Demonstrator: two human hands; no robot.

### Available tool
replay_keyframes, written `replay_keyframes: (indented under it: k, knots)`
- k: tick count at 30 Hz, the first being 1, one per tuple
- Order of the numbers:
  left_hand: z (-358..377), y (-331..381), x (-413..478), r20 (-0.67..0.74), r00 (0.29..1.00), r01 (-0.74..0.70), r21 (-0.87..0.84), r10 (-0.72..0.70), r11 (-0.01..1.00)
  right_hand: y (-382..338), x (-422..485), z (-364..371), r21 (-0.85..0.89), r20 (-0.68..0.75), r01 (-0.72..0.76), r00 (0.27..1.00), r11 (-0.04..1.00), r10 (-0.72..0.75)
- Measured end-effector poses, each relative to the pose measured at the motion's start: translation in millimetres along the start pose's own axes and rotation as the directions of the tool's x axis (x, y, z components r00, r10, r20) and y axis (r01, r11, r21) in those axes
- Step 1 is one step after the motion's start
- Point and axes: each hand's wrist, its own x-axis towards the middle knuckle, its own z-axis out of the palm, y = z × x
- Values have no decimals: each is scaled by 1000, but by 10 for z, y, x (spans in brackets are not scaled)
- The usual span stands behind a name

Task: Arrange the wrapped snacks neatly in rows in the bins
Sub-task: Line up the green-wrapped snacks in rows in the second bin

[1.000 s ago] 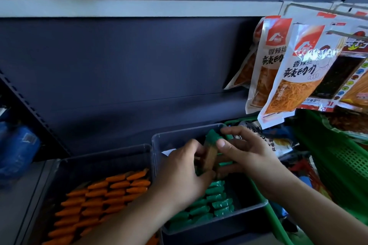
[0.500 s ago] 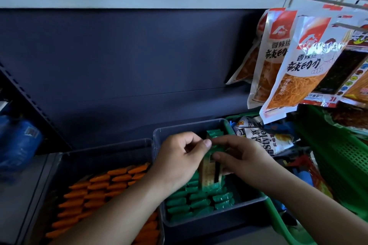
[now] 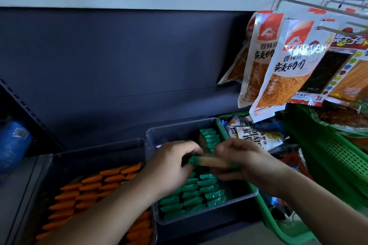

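Observation:
A clear plastic bin (image 3: 179,127) holds rows of green-wrapped snacks (image 3: 199,193), with a short upright stack of them (image 3: 211,137) at its back right. My left hand (image 3: 169,167) and my right hand (image 3: 247,163) hold one green-ended snack stick (image 3: 211,162) between them, lying sideways above the bin; each hand pinches one end. A second clear bin (image 3: 95,151) to the left holds rows of orange-wrapped snacks (image 3: 93,187). My left forearm covers part of both bins.
A green plastic basket (image 3: 334,157) with mixed snack packs (image 3: 253,135) stands to the right. Large snack bags (image 3: 284,69) hang from hooks above it. The dark shelf back wall (image 3: 119,65) rises behind the bins. A blue pack (image 3: 14,143) lies at far left.
The snack stick held upright between both hands has been turned to lie sideways above the green rows. The view has shifted slightly upward and the hands sit lower in the bin.

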Motion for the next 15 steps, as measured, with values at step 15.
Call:
replay_keyframes:
  k: [15]
  knots:
    - [265, -379, 388, -3, 888, 406, -463, -460, 787, 500, 586, -5, -571, -181, 159, 933, 805, -312]
